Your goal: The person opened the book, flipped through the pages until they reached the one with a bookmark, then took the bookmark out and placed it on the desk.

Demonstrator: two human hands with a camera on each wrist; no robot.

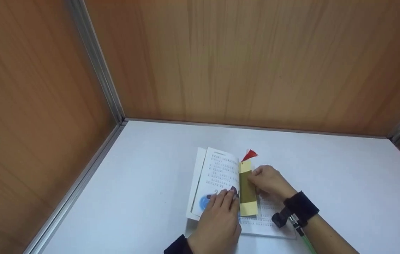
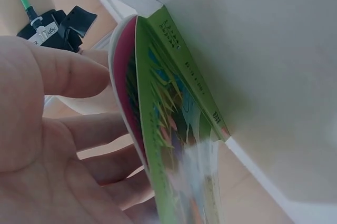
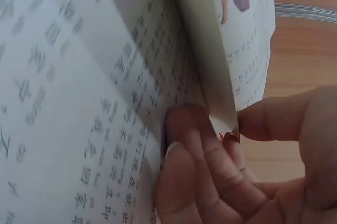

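An open book [image 1: 217, 183] lies on the white bench [image 1: 327, 176], near the person and a little left of the middle, with wooden panels [image 1: 256, 60] rising behind and on the left. A long bookmark [image 1: 247, 192], olive with pale yellow ends and a red tassel [image 1: 250, 155] at its far end, lies along the gutter of the book. The left hand [image 1: 219, 218] rests flat on the left-hand pages, fingers straight and spread, pressing the near part of the page just left of the bookmark; the left wrist view shows the book's colourful green cover [image 2: 174, 108] on edge beside those straight fingers [image 2: 68, 74]. The right hand [image 1: 268, 181] sits just right of the bookmark, touching its right edge, its grip closed in a pinch: fingers curled with the thumb against them, and in the right wrist view the fingertips [image 3: 181, 129] nip the edge of a thin sheet against the printed page [image 3: 79, 76]. The bookmark looks light, thin and fairly stiff, likely slippery on the paper, so it is best taken by its long edge or bare ends rather than by the loose tassel. The pages are soft and spring up easily, so they probably need flat pressure to stay open.
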